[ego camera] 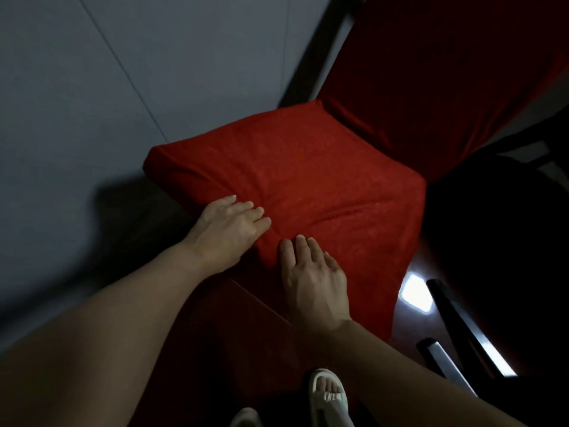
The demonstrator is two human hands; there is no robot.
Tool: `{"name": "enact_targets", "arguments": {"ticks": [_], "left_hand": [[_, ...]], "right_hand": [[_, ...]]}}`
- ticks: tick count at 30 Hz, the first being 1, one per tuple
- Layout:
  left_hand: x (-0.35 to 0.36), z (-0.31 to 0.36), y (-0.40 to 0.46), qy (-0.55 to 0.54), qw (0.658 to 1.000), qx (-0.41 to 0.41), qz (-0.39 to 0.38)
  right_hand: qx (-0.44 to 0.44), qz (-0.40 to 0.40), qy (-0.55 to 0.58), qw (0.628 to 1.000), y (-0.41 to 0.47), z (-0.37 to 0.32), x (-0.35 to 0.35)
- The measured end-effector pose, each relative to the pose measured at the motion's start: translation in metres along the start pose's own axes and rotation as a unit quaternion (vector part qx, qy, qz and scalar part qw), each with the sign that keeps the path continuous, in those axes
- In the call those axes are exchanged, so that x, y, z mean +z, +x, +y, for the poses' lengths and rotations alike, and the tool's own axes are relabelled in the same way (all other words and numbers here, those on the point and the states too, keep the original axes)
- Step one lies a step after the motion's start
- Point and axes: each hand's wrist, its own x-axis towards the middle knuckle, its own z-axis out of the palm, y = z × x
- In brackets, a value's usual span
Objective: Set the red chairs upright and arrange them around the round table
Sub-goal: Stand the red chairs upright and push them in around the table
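A red fabric-covered chair stands upright in front of me, its seat facing me and its backrest rising at the upper right. My left hand lies on the seat's near corner, fingers curled into the red cover. My right hand rests flat beside it on the front edge, fingers pointing away from me. Whether either hand pinches the cloth is hard to tell. No round table is recognisable in this dim view.
A grey wall or panel fills the left side. Dark furniture with black legs stands close on the right over a glossy reddish floor. My feet in white sandals stand just below the chair.
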Motion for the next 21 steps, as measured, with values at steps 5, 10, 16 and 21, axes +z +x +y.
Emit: {"name": "enact_targets", "arguments": {"ticks": [5,10,16,21], "left_hand": [[-0.039,0.001,-0.002,0.015,1.000,0.024,-0.002],[-0.055,-0.007,-0.010,-0.003,0.999,0.016,0.031],[-0.044,-0.013,-0.054,-0.031,0.996,0.012,0.088],[-0.052,-0.025,-0.109,-0.038,0.999,-0.009,0.037]], "right_hand": [[0.018,-0.010,0.009,1.000,0.000,0.000,-0.038],[0.022,-0.014,0.017,1.000,0.002,-0.010,-0.057],[0.013,-0.028,0.013,0.999,-0.021,-0.039,-0.055],[-0.006,-0.082,0.012,0.997,-0.049,-0.086,-0.070]]}}
